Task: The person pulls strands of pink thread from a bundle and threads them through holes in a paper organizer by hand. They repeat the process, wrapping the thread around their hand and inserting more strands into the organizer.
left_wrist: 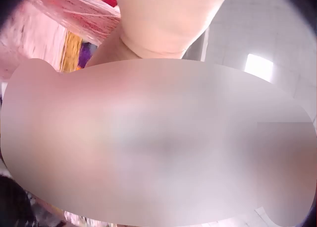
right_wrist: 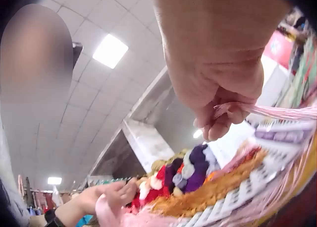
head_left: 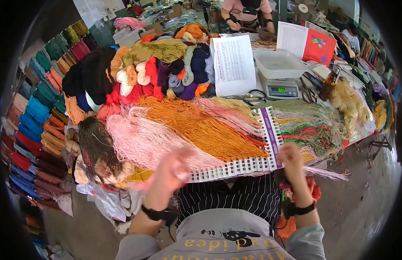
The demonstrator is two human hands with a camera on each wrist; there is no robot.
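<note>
In the head view my left hand [head_left: 172, 170], blurred, is over the front left of the laid-out threads with a pink bundle at its palm. The right wrist view shows this pink thread [right_wrist: 105, 213] hanging at the left hand [right_wrist: 116, 193], whose fingers are bent about it. My right hand [head_left: 292, 161] is beside the purple-labelled end of a white perforated thread card [head_left: 270, 134]. Its fingers pinch the ends of pink strands [right_wrist: 277, 111], which trail off to the right in the right wrist view. Orange threads [head_left: 201, 128] and pale pink threads [head_left: 138, 136] fan out from the card's holes.
A digital scale [head_left: 282, 89] bears a clear plastic tray [head_left: 279, 65] at the back. Scissors [head_left: 255, 97] lie near a printed sheet [head_left: 233, 65]. Coloured skeins [head_left: 166, 52] are heaped at back left; hanging skeins [head_left: 32, 125] line the left. Another person [head_left: 246, 13] is across the table.
</note>
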